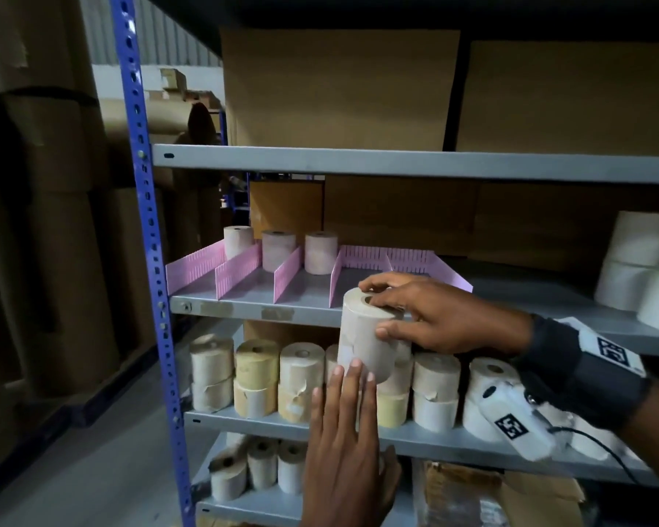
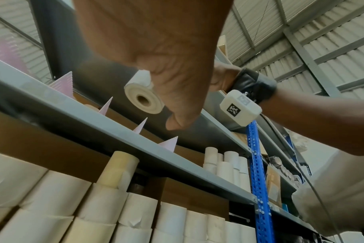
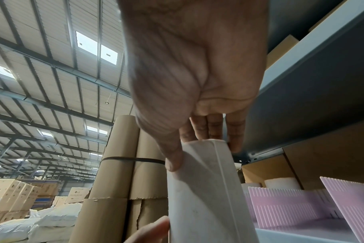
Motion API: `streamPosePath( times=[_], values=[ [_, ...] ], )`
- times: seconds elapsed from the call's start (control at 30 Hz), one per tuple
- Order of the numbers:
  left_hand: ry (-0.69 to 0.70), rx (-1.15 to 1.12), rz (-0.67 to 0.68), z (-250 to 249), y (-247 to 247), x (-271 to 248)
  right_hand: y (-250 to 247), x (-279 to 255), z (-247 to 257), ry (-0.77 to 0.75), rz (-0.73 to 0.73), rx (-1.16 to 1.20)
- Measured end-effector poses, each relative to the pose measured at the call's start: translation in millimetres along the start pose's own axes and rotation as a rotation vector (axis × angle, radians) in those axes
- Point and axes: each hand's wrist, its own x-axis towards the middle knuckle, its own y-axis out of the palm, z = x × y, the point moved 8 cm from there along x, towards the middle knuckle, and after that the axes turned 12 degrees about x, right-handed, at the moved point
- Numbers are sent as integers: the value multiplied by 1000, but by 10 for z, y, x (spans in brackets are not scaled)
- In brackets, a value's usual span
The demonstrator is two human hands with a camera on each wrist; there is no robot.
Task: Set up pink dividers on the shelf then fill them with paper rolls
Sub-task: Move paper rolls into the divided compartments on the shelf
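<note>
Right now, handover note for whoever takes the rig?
Right hand grips a paper roll by its top, in front of the divider shelf.
Left hand open, fingertips on the roll's lower side.
Done: pink dividers stand on the shelf; three rolls sit at the back of the left slots.
Left: place this roll in an empty slot, then fill the rest from the stock rolls below.

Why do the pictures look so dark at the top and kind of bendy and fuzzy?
Head view: dim up by the cardboard boxes, brighter on the pink dividers; the wide lens bows the blue post. Left wrist view: the left hand is so close it looks huge and soft. Right wrist view: skylights glare white, and the right hand blurs above the paper roll.
</note>
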Motion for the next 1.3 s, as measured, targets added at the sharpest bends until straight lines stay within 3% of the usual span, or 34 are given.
streamPosePath(
  times=[0.17, 0.57, 0.77, 0.93, 1.1, 1.3],
  values=[
    [14, 61, 51, 122, 223, 283, -56, 258, -279, 32, 1, -29],
    [-36, -5, 0, 282, 893, 1072, -127, 1006, -1083, 39, 64, -113],
    [-35, -30, 7, 386, 1264, 1284, -83, 1277, -1443, 104, 160, -150],
    [-11, 30, 34, 432, 1488, 1450, -87, 1638, -1928, 247, 248, -210],
    [-16, 30, -157, 495, 1548, 1461, -58, 1969, -2476, 389, 259, -57],
    [-62, 64, -265, 511, 1622, 1459, -85, 2266, -2759, 398, 228, -194]
  ],
)
